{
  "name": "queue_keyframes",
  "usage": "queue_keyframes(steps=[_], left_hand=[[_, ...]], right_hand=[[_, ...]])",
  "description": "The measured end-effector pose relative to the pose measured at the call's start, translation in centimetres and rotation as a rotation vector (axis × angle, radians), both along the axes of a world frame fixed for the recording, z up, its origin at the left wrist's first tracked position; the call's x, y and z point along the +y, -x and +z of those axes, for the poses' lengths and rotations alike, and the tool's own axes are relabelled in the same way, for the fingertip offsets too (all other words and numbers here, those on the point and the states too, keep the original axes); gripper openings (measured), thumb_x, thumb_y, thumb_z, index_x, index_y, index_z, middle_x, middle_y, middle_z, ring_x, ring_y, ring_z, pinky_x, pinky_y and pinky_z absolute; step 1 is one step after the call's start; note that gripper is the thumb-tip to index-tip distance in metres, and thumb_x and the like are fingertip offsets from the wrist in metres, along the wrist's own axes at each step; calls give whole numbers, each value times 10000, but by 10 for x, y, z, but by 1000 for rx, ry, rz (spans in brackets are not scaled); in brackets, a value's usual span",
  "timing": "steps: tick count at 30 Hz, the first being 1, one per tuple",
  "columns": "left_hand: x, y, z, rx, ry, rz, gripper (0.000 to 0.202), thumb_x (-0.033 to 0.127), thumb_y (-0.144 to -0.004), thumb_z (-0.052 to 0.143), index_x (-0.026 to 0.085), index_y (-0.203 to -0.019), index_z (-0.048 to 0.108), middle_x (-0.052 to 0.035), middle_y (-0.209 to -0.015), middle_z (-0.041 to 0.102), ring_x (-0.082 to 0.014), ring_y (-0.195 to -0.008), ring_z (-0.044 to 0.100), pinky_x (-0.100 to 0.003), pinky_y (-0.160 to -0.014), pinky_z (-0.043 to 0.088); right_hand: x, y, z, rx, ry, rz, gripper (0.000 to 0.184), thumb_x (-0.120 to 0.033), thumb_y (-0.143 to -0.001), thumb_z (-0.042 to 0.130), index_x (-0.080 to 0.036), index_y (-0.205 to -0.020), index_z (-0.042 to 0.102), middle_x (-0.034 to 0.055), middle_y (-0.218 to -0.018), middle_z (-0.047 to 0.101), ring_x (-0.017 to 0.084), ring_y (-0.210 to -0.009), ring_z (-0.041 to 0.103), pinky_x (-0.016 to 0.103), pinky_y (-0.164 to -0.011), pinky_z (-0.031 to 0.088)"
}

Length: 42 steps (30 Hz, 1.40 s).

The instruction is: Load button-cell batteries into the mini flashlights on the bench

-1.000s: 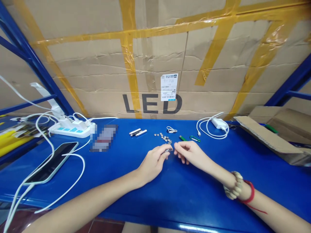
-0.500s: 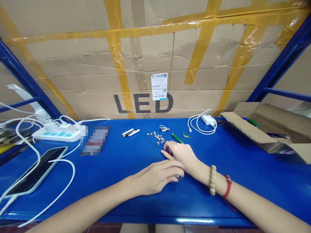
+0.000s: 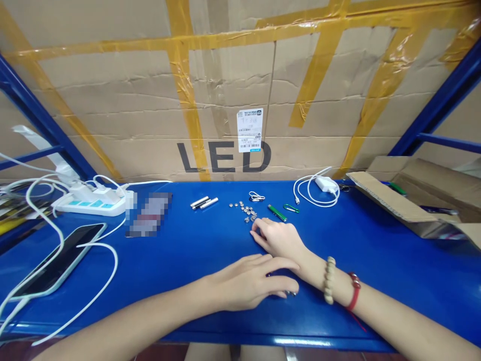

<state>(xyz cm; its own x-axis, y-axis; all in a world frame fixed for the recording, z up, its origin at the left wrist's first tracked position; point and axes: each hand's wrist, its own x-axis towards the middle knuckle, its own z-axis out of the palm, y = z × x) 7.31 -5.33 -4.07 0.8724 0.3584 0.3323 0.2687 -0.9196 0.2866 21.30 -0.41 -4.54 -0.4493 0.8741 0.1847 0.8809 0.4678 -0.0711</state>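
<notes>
My left hand (image 3: pixel 259 283) is low over the table, palm down, with its fingers bent and a gap between two of them. Small shiny metal pieces (image 3: pixel 290 293) show at its fingertips; their kind is not clear. Crossing just beyond it, my right hand (image 3: pixel 280 237) rests with curled fingers, index and thumb close together. Whatever they may pinch is hidden. Right at those fingertips lies a loose group of small round silver button cells (image 3: pixel 247 210). A green metal tube (image 3: pixel 277 213) and a green carabiner (image 3: pixel 291 208) lie just past my right hand.
Silver tubes (image 3: pixel 208 203) and a looped white cord (image 3: pixel 256 196) lie farther back. A white charger (image 3: pixel 326 184) with cable is at back right, beside an open cardboard box (image 3: pixel 398 205). On the left are a phone (image 3: pixel 63 260), cables and a power strip (image 3: pixel 93 201). A large carton (image 3: pixel 150 100) stands behind.
My left hand has shifted right and slightly nearer me, its fingers a little more spread, the shiny pieces moving along. My right hand has barely moved. The view has tilted slightly.
</notes>
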Motion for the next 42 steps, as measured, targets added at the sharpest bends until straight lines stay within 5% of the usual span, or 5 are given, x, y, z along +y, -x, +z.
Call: queue_keyframes(steps=[8, 19, 28, 36, 42], left_hand=[[0, 0, -1, -6, -49, -11, 229, 194, -926, 352, 166, -966, 576, -27, -1081, 586, -136, -786, 495, -247, -746, 386], [19, 16, -10, -380, 331, 501, 188, 234, -934, 292, 177, -1012, 453, 2, -756, 541, -103, -690, 509, -217, -691, 391], [22, 16, -9, -412, 400, 546, 217, 291, -941, 271, 169, -940, 451, 19, -679, 512, -98, -620, 495, -207, -642, 373], [23, 21, -3, -267, 390, 494, 229, 265, -935, 285, 191, -1015, 486, 31, -694, 532, -94, -634, 512, -198, -638, 360], [23, 25, -2, -118, 383, 455, 195, 240, -927, 295, 198, -994, 473, 32, -720, 531, -101, -652, 517, -198, -618, 353]], right_hand=[[-1, -1, -3, 94, -57, 52, 117, -259, -867, 467, -207, -909, 563, -15, -822, 623, 115, -609, 570, 231, -457, 235], [1, -23, 8, 380, -434, 352, 269, -158, -900, 376, -187, -1075, 579, 48, -1017, 567, 78, -805, 572, 157, -577, 416], [12, -36, 14, 246, -704, 588, 362, -62, -855, 439, -308, -1030, 640, 37, -985, 564, 96, -920, 528, 167, -680, 451], [6, -36, 25, 275, -688, 588, 266, -116, -858, 494, -293, -920, 683, 42, -917, 576, 93, -797, 524, 167, -567, 405], [11, -37, 22, 439, -324, 639, 130, -214, -837, 557, -227, -831, 686, 56, -903, 541, 100, -788, 525, 192, -581, 401]])
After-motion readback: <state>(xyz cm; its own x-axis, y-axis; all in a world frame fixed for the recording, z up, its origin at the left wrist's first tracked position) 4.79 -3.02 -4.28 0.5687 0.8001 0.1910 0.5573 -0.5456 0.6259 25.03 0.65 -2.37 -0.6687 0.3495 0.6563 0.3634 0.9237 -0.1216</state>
